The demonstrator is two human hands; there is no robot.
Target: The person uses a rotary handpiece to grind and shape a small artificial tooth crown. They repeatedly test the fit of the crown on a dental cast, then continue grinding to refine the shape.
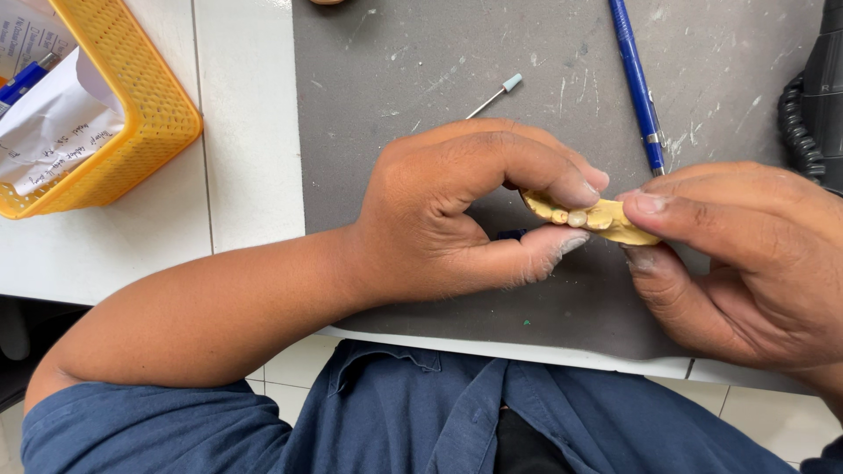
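Both hands meet over a yellow dental cast (590,218) just right of centre. The left hand (448,215) pinches its left end, fingers curled on top and thumb pressed beneath; the right hand (746,263) pinches the right end between forefinger and thumb. The cast is held above the mat, its row of moulded teeth facing the camera.

Around them: at 12 o'clock from the cast lies a thin metal bur with a pale blue tip (497,95), well clear of the fingers. At 1 o'clock a blue pen (637,83) runs up the mat, its lower end near the right forefinger. At 3 o'clock, on the frame's edge, sits a black ribbed hose (803,123) with a dark device. Far off at 10 o'clock stands a yellow mesh basket (132,105) holding papers (53,132) and another pen. Nothing lies between the hands and the cast.

The work surface is a scratched grey mat (421,61) on a white bench (246,132). Below, a dark blue shirt (413,412) and pale floor tiles show.
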